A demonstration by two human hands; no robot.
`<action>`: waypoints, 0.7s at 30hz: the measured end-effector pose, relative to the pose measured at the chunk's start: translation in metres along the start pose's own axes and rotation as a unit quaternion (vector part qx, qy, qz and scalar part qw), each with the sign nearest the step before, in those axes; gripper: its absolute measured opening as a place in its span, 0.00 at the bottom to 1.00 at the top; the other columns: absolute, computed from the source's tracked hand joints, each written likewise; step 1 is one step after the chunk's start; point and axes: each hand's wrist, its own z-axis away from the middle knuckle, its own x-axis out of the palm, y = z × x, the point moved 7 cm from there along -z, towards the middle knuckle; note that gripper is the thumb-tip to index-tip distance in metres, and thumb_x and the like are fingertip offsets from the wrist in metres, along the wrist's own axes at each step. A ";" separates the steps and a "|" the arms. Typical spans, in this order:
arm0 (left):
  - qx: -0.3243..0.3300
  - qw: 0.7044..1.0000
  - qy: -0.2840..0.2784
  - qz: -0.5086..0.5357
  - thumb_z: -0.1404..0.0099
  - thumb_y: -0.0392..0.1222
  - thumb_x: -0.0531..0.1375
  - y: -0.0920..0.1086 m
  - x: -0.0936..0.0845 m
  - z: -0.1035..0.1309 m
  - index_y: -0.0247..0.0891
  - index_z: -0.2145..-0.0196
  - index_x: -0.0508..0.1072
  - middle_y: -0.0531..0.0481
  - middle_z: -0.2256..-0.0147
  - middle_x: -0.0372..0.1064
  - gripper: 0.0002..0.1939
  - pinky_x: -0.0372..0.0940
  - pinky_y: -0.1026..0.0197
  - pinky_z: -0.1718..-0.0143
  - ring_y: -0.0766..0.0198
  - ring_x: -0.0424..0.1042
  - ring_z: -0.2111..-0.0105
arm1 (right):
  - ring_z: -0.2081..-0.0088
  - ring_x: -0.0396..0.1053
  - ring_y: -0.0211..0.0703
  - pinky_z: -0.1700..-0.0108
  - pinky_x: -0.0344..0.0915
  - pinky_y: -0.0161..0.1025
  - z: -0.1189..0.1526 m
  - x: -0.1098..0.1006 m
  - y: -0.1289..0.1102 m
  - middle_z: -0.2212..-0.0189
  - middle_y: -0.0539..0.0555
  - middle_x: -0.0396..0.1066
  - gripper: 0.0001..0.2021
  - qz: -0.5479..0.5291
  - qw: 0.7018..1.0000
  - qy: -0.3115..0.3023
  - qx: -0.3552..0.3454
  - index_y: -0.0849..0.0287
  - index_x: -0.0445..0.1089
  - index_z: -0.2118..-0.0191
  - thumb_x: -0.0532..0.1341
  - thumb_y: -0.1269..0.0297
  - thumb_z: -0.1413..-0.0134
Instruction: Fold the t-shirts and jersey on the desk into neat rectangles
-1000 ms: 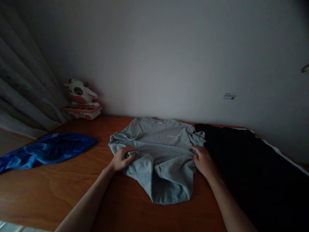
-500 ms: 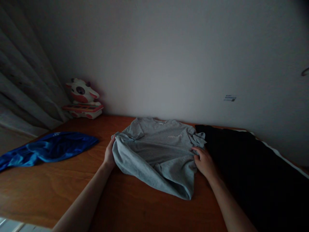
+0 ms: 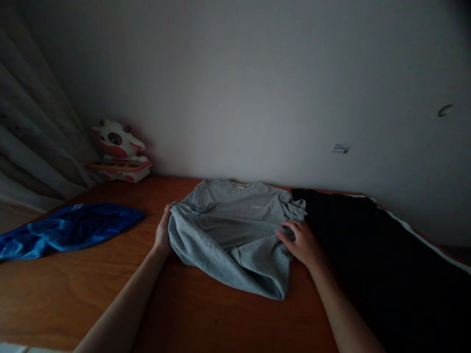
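Note:
A grey T-shirt (image 3: 235,220) lies rumpled in front of me, its collar toward the wall and its lower part folded over in loose creases. At the shirt's left edge, my left hand (image 3: 163,233) grips the bunched cloth, with most of its fingers hidden behind the fabric. My right hand (image 3: 300,240) rests on the right side of the shirt below the sleeve, thumb and fingers apart.
The wooden table (image 3: 91,289) runs up to a grey wall. Blue cloth (image 3: 73,228) lies at the left, black cloth (image 3: 368,255) at the right. A cow-shaped toy keyboard (image 3: 123,164) stands at the back left beside a curtain (image 3: 33,127).
My right hand has shifted slightly inward over the shirt, and its thumb and fingers have spread. The whole view has moved a little, with the shirt nearly as it was.

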 end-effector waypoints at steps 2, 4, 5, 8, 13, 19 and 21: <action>0.042 0.999 0.011 -0.028 0.42 0.57 0.66 0.001 -0.003 -0.001 0.39 0.64 0.77 0.49 0.68 0.78 0.19 0.74 0.52 0.52 0.50 0.79 0.57 | 0.49 0.73 0.56 0.43 0.67 0.53 0.001 0.000 -0.002 0.52 0.59 0.77 0.21 -0.006 1.000 -0.008 -0.002 0.54 0.75 0.53 0.60 0.43 0.39; 0.085 0.994 -0.005 -0.073 0.45 0.57 0.67 0.002 -0.002 0.000 0.41 0.64 0.77 0.49 0.65 0.78 0.18 0.71 0.53 0.48 0.48 0.76 0.52 | 0.50 0.74 0.56 0.44 0.67 0.53 0.001 -0.002 -0.004 0.53 0.59 0.77 0.21 0.000 1.000 -0.001 -0.009 0.53 0.75 0.53 0.60 0.42 0.39; 0.099 0.989 -0.030 -0.105 0.46 0.55 0.68 0.001 0.002 0.001 0.41 0.64 0.77 0.48 0.62 0.79 0.17 0.70 0.53 0.46 0.47 0.75 0.49 | 0.51 0.74 0.56 0.44 0.66 0.53 0.002 -0.005 -0.006 0.54 0.59 0.78 0.21 0.009 1.000 0.016 -0.012 0.53 0.76 0.55 0.61 0.42 0.40; 0.115 0.962 -0.130 -0.211 0.51 0.49 0.71 -0.002 0.020 0.013 0.41 0.59 0.79 0.45 0.57 0.78 0.21 0.65 0.56 0.42 0.45 0.71 0.44 | 0.53 0.74 0.55 0.44 0.65 0.53 0.003 -0.018 -0.019 0.58 0.58 0.78 0.17 0.024 0.997 0.067 -0.029 0.53 0.76 0.60 0.61 0.44 0.40; 0.197 0.902 -0.201 -0.327 0.52 0.48 0.73 0.011 0.044 0.042 0.43 0.53 0.79 0.46 0.57 0.78 0.27 0.67 0.54 0.44 0.45 0.74 0.50 | 0.52 0.73 0.54 0.44 0.65 0.51 0.006 -0.017 -0.047 0.58 0.57 0.78 0.14 -0.016 0.996 -0.011 -0.082 0.52 0.77 0.61 0.61 0.49 0.40; 0.223 0.823 -0.263 -0.452 0.49 0.51 0.72 0.005 0.059 0.054 0.41 0.64 0.81 0.49 0.73 0.76 0.16 0.70 0.60 0.68 0.54 0.75 0.70 | 0.48 0.71 0.55 0.42 0.65 0.52 0.013 -0.003 -0.054 0.51 0.57 0.75 0.21 -0.020 0.990 -0.089 -0.112 0.51 0.78 0.51 0.67 0.46 0.47; 0.191 0.837 -0.254 -0.446 0.47 0.53 0.72 0.000 0.056 0.049 0.40 0.71 0.80 0.50 0.74 0.74 0.14 0.67 0.63 0.71 0.58 0.72 0.73 | 0.48 0.71 0.54 0.43 0.66 0.52 0.015 0.002 -0.055 0.52 0.57 0.75 0.19 -0.024 0.987 -0.098 -0.121 0.51 0.79 0.53 0.68 0.48 0.48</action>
